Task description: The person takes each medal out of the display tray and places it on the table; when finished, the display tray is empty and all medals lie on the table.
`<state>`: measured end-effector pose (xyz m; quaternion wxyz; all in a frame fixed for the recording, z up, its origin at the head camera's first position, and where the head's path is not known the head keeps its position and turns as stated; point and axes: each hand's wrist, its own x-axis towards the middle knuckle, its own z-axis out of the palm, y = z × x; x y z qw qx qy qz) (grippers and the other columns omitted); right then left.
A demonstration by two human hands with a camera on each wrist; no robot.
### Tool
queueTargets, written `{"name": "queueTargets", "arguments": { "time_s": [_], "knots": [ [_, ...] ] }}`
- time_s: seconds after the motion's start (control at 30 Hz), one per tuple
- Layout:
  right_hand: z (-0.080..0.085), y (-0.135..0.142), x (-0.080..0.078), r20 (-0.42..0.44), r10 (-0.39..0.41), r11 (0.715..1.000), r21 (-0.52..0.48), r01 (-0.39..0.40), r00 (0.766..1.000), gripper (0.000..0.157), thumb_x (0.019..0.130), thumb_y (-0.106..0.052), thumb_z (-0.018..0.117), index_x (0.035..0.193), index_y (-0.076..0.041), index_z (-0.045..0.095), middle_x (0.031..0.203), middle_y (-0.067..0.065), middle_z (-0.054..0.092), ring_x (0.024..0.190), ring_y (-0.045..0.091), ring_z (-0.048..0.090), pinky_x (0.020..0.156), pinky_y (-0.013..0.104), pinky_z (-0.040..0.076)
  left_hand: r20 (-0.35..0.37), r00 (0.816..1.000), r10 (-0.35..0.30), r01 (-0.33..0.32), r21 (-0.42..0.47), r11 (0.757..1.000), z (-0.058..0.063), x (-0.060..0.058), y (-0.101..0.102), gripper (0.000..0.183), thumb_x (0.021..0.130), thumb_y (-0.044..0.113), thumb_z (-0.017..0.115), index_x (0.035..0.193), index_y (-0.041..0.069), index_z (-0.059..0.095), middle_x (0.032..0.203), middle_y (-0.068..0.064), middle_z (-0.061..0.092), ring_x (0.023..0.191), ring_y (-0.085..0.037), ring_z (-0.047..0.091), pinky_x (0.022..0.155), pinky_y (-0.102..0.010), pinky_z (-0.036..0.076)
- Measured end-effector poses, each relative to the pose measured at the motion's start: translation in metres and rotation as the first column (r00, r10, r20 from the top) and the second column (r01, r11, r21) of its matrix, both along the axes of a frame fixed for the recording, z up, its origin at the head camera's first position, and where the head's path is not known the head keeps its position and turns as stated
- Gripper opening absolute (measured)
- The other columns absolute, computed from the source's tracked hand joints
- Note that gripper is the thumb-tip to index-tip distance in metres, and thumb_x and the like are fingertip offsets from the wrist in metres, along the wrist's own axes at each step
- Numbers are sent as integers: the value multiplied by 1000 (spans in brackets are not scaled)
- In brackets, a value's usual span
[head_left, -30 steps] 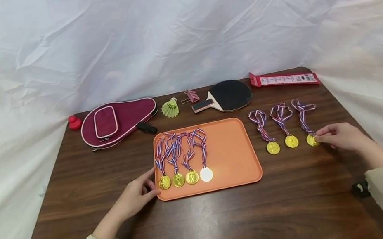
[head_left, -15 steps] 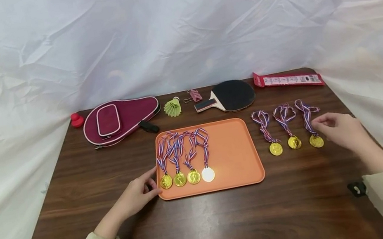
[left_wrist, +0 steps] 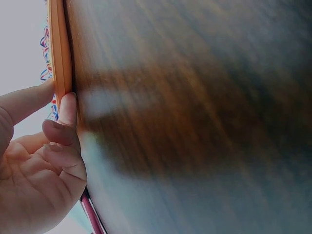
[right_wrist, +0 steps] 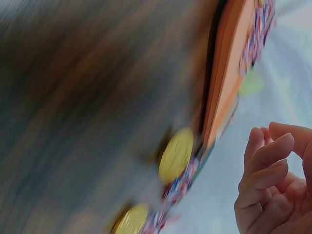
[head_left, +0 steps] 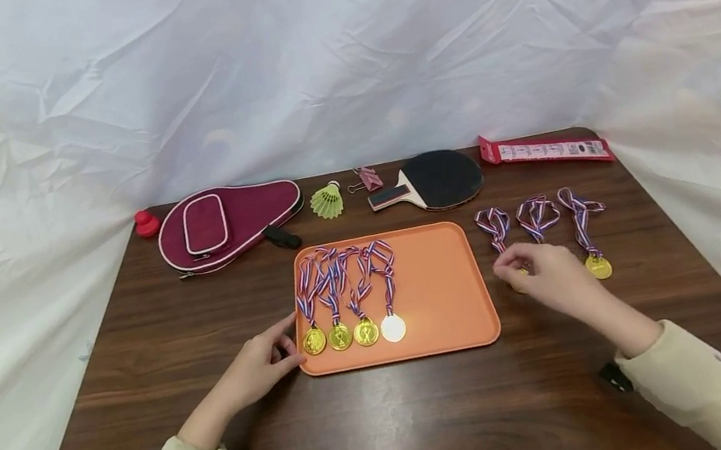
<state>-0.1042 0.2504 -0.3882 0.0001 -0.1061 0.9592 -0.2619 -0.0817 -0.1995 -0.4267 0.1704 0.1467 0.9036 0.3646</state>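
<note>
My left hand (head_left: 257,366) holds the left edge of an orange tray (head_left: 441,287); in the left wrist view thumb and fingertips pinch the tray rim (left_wrist: 59,44). Several medals lie in a row on its left half: gold ones (head_left: 340,337) and, rightmost, a pale, shiny one (head_left: 393,328), each with a striped ribbon. My right hand (head_left: 549,275), fingers loosely curled around nothing, hovers right of the tray and partly covers two more medals. Their ribbons (head_left: 494,226) show behind it. A third gold medal (head_left: 598,267) lies uncovered to the right.
Along the table's back stand or lie a red knobbed object (head_left: 146,224), a maroon paddle case (head_left: 258,203), a yellow shuttlecock (head_left: 327,201), a pink binder clip (head_left: 369,178), a table tennis paddle (head_left: 444,179) and a red-and-white package (head_left: 550,150). A white sheet (head_left: 334,56) hangs behind.
My right hand has left the rightmost medal and moved left over the other two loose medals. The medals stay put, and my left hand keeps its place on the tray.
</note>
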Motion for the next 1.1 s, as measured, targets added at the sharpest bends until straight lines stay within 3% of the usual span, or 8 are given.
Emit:
{"name": "queueTargets", "arguments": {
  "time_s": [0.23,0.6,0.83,1.1],
  "knots": [
    [-7,-45,9,17,126,992,-13,-126,992,6,80,-25,67,84,-25,64,68,-14,55,55,5,47,50,25,38,-4,1000,-3,3,-5,1000,1,-1,0,65,81,22,67,136,8,36,79,2,53,56,-12,45,48,-24,37],
    [-13,-96,7,99,284,955,-117,-272,954,11,77,-31,69,82,-24,63,71,-16,54,67,4,52,61,23,42,9,1000,4,-4,3,1000,2,0,1,65,81,22,67,136,8,36,80,1,52,57,-13,45,49,-24,37],
    [-26,-113,4,124,299,951,-117,-286,946,17,74,-34,72,83,-22,63,70,-15,54,67,5,51,63,23,41,15,1000,3,-3,-8,1000,2,0,1,65,81,22,67,136,8,36,80,1,52,58,-13,46,49,-24,38],
    [-23,-124,-6,233,270,958,-160,-237,934,26,69,-35,75,87,-20,64,70,-9,55,64,8,49,59,27,41,12,1000,5,-5,-2,1000,1,0,1,65,81,21,67,137,8,36,80,1,52,57,-13,45,48,-24,37]
  ]
}}
